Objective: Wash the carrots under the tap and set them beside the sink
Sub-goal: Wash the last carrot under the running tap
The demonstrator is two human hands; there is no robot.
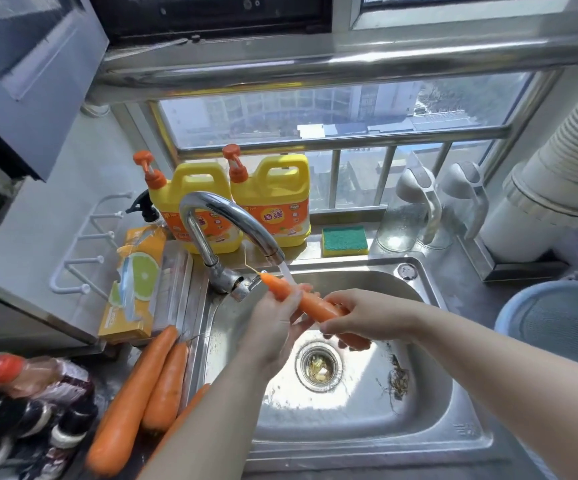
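Note:
Over the steel sink [429, 386] I hold one orange carrot [310, 303] slanted under the running tap [232, 223]. Water falls from the spout onto its thin end. My left hand [273, 323] curls round the thin upper part of the carrot. My right hand [367, 317] grips its thick lower end. Two more carrots [142, 386] lie side by side on the counter left of the sink. A third carrot [190, 407] next to them is mostly hidden under my left forearm.
Two yellow detergent jugs [270, 206] and a green sponge [344, 240] stand behind the sink. A citrus-print box [135, 285] lies left of the tap. Dark bottles [20, 410] crowd the lower left. Glass jars [415, 209] and a blue basin [557, 327] sit at right.

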